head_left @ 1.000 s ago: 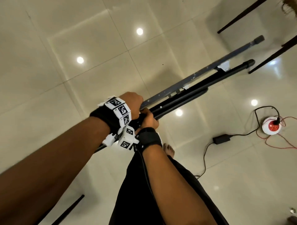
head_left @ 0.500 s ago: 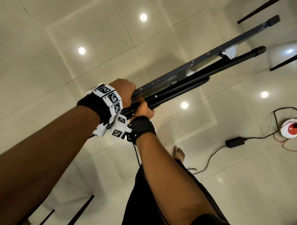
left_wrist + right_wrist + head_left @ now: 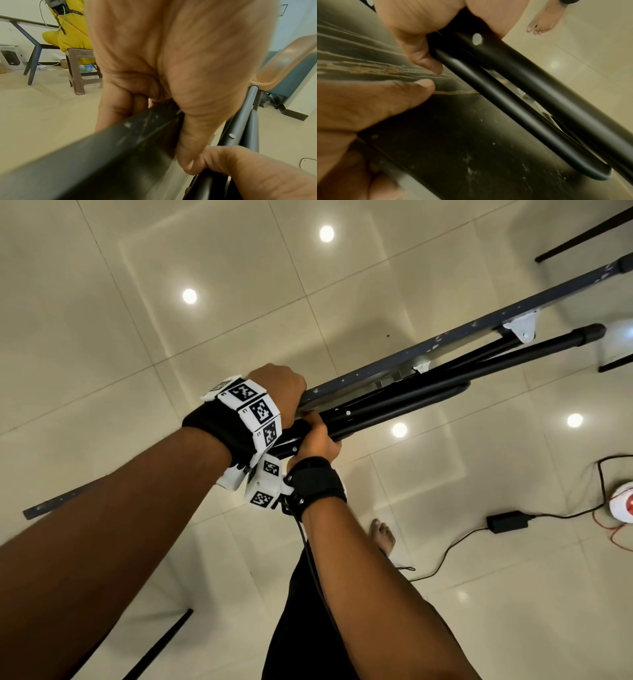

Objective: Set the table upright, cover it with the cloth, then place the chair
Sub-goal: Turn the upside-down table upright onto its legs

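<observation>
A folding table (image 3: 445, 340) hangs on edge above the tiled floor, its dark scuffed top seen edge-on and its black tube legs (image 3: 428, 392) folded against it. My left hand (image 3: 281, 392) grips the top's upper edge (image 3: 130, 132), fingers curled over it. My right hand (image 3: 317, 436) grips the black leg tubes (image 3: 505, 75) just beside the left hand, thumb and fingers wrapped round them. No cloth shows. A tan and blue chair (image 3: 288, 63) stands at the right in the left wrist view.
A black power adapter (image 3: 507, 522) with its cable and a white and red socket reel (image 3: 623, 505) lie on the floor to the right. My bare foot (image 3: 382, 537) is below the hands. Dark furniture legs (image 3: 582, 234) stand top right; a brown stool (image 3: 80, 73) stands far left.
Both hands have kept their grip while the table's far end swung up and to the right in view; its legs have parted slightly from the top.
</observation>
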### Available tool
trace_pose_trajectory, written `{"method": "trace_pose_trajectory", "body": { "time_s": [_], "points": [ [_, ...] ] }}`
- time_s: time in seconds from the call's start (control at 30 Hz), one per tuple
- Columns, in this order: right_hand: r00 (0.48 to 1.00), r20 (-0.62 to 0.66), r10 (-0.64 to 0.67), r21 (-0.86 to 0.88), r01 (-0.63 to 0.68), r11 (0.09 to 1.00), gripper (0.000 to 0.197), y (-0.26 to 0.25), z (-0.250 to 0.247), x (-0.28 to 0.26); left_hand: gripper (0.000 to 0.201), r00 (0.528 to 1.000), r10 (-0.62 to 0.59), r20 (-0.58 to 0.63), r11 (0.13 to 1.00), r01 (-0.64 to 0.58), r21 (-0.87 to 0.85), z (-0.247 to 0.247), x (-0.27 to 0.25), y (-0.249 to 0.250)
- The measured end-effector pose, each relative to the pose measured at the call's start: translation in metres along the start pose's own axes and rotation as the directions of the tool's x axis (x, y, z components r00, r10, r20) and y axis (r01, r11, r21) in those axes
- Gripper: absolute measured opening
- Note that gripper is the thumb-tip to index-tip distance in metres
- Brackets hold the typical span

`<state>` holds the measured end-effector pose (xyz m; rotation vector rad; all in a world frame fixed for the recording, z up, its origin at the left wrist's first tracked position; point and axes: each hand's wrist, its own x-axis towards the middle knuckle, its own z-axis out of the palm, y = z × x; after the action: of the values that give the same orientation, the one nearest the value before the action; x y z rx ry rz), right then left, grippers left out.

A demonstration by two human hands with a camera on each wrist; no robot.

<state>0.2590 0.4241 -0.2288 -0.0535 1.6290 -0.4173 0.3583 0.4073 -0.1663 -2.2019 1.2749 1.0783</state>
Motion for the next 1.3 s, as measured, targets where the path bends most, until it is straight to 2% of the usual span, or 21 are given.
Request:
{"method": "trace_pose_trajectory", "body": {
  "time_s": [0.13,0.27,0.4,0.5,0.63,0.7,0.77,0.83,0.9,0.97,1.03,1.07,1.1,1.13,1.17,1.2,1.23,1.27,1.3],
  "points": [
    [0.995,0.1,-0.012,-0.077,0.019,0.997,0.065,-0.002,-0.016,0.005,0.02,1.0,-0.007,-0.008,1.0,0.007,0.009,0.007,-0.004,0.007],
    [0.974,0.223,0.049,-0.145,-0.017,0.989,0.067,-0.007,-0.042,0.014,0.013,0.995,-0.017,-0.096,1.0,0.015,-0.022,0.014,-0.009,0.007],
    [0.947,0.305,0.103,-0.255,-0.023,0.967,0.054,-0.023,-0.077,0.021,0.013,0.995,-0.049,-0.089,0.999,0.048,-0.012,0.012,-0.006,0.005],
    [0.934,0.329,0.14,-0.342,-0.021,0.939,0.033,-0.033,-0.094,0.024,0.006,0.994,-0.091,-0.054,0.996,0.092,0.014,0.011,-0.003,0.01],
    [0.937,0.297,0.184,-0.449,-0.033,0.893,0.018,-0.034,-0.111,0.021,0.018,0.993,-0.1,-0.057,0.994,0.102,0.033,0.012,-0.003,0.013],
    [0.939,0.277,0.203,-0.537,-0.024,0.843,0.018,-0.031,-0.123,0.019,0.024,0.993,-0.102,-0.065,0.993,0.106,0.047,0.013,-0.006,0.013],
    [0.946,0.256,0.198,-0.679,0.031,0.734,0.027,-0.031,-0.142,0.021,0.027,0.989,-0.101,-0.105,0.993,0.106,0.046,0.014,-0.009,0.015],
    [0.945,0.278,0.174,-0.818,0.138,0.559,0.042,-0.039,-0.164,0.026,0.026,0.986,-0.105,-0.128,0.994,0.108,0.016,0.016,-0.012,0.014],
    [0.92,0.357,0.163,-0.898,0.29,0.331,0.059,-0.059,-0.185,0.03,0.026,0.983,-0.121,-0.139,0.993,0.122,-0.005,0.018,-0.013,0.013],
    [0.882,0.457,0.116,-0.889,0.457,0.03,0.064,-0.088,-0.201,0.029,0.029,0.979,-0.137,-0.152,0.991,0.136,-0.017,0.02,-0.014,0.013],
    [0.806,0.59,0.042,-0.782,0.583,-0.222,0.055,-0.121,-0.205,0.022,0.034,0.976,-0.146,-0.164,0.989,0.147,-0.007,0.021,-0.013,0.013],
    [0.745,0.667,-0.003,-0.709,0.633,-0.31,0.047,-0.137,-0.202,0.016,0.035,0.974,-0.152,-0.167,0.988,0.153,-0.007,0.021,-0.013,0.013],
    [0.658,0.752,-0.054,-0.624,0.681,-0.383,0.035,-0.152,-0.196,0.011,0.035,0.972,-0.16,-0.172,0.987,0.161,-0.01,0.023,-0.013,0.014],
    [0.534,0.84,-0.098,-0.517,0.732,-0.443,0.025,-0.165,-0.186,0.006,0.035,0.97,-0.167,-0.177,0.986,0.167,-0.014,0.023,-0.013,0.014],
    [0.393,0.912,-0.117,-0.397,0.773,-0.495,0.024,-0.176,-0.173,0.001,0.034,0.968,-0.177,-0.179,0.984,0.174,-0.031,0.023,-0.014,0.015],
    [0.263,0.959,-0.107,-0.278,0.793,-0.542,0.032,-0.187,-0.159,-0.003,0.033,0.965,-0.185,-0.184,0.983,0.178,-0.055,0.026,-0.015,0.016],
    [0.156,0.985,-0.077,-0.171,0.79,-0.588,0.042,-0.196,-0.141,-0.007,0.033,0.961,-0.192,-0.197,0.981,0.18,-0.076,0.028,-0.015,0.016],
    [0.073,0.997,-0.027,-0.073,0.76,-0.646,0.054,-0.205,-0.122,-0.011,0.032,0.957,-0.201,-0.21,0.978,0.184,-0.099,0.03,-0.015,0.016],
    [0.03,0.999,0.036,0.005,0.702,-0.713,0.066,-0.21,-0.101,-0.012,0.032,0.953,-0.211,-0.219,0.975,0.188,-0.122,0.033,-0.016,0.015]
  ]
}}
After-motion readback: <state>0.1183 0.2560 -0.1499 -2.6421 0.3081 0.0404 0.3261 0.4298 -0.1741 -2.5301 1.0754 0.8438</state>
